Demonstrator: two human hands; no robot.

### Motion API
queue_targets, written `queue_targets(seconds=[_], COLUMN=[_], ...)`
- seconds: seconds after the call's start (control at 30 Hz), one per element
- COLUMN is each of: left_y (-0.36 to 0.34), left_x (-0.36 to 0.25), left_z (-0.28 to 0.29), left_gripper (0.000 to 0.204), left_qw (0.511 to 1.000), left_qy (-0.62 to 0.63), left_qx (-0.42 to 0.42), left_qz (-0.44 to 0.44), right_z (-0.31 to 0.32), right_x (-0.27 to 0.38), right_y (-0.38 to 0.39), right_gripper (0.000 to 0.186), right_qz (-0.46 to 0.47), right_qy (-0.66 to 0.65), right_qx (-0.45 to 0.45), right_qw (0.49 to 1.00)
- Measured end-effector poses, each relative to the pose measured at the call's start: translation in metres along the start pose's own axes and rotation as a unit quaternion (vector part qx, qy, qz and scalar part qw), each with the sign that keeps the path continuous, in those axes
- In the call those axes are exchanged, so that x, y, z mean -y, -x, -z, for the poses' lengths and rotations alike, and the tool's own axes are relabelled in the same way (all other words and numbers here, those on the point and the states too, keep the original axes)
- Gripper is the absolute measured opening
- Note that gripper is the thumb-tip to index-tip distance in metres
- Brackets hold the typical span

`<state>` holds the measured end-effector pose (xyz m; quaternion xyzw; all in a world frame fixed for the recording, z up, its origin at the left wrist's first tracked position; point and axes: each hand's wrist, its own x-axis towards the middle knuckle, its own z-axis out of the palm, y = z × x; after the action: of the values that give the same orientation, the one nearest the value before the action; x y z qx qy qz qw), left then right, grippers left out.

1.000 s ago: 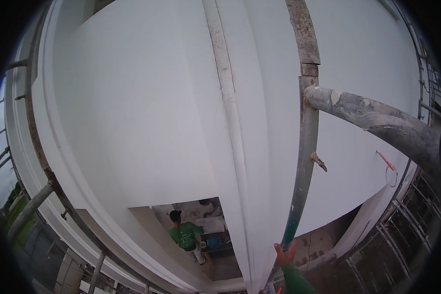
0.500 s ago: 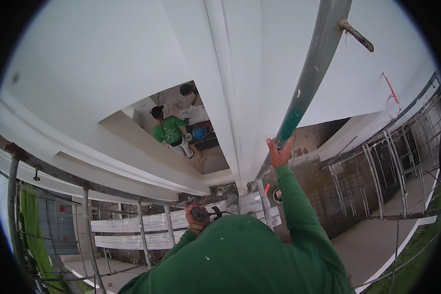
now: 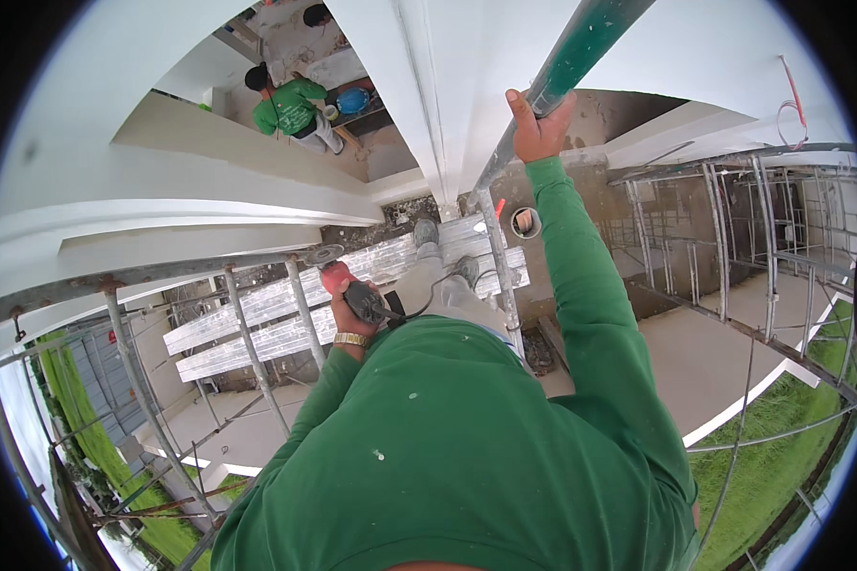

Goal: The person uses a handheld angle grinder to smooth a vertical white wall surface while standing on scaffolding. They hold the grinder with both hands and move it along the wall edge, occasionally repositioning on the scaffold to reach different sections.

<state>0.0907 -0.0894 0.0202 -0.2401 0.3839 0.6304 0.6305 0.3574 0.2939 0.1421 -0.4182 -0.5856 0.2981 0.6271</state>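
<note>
My left hand [image 3: 345, 319], with a metal watch at the wrist, is closed round an angle grinder [image 3: 365, 301] with a red head and dark body. Its disc [image 3: 324, 254] sits beside a scaffold rail [image 3: 181, 273]; whether they touch I cannot tell. A black cord runs from the tool's back end past my legs. My right arm reaches up and forward, and my right hand [image 3: 543, 133] grips a slanting scaffold pole [image 3: 586, 48], green and grey with paint spots. The thumb shows on the near side; some fingers are hidden.
Pale, splattered planks [image 3: 257, 349] lie under my feet, among upright scaffold tubes [image 3: 305, 309]. White walls rise ahead. Through an opening, a person in green [image 3: 290, 107] stands near a blue container [image 3: 352, 101]. More scaffolding [image 3: 767, 228] is at the right, with grass beyond.
The view has tilted down, showing more planks, legs and grass. The grinder's red head and disc have come into sight at the rail. My right hand stays on the pole.
</note>
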Motion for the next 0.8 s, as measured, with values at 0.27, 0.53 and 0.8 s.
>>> queue_targets(seconds=[0.27, 0.53, 0.8], left_y=[0.039, 0.047, 0.042], left_x=[-0.006, -0.018, -0.054], left_z=[0.04, 0.074, 0.1], left_gripper=[0.047, 0.048, 0.035], left_qw=[1.0, 0.998, 0.992], left_qy=[-0.015, -0.021, -0.097], left_qx=[0.019, -0.057, -0.072], left_qz=[0.009, -0.019, 0.035], right_z=[-0.002, -0.008, 0.0], right_x=[-0.006, 0.001, -0.031], right_y=[-0.001, 0.002, -0.01], right_gripper=[0.063, 0.056, 0.039], right_qz=[-0.012, -0.055, 0.123], right_qy=[0.008, -0.024, 0.241], right_qx=[-0.002, -0.032, -0.09], right_qw=[1.0, 0.998, 0.958])
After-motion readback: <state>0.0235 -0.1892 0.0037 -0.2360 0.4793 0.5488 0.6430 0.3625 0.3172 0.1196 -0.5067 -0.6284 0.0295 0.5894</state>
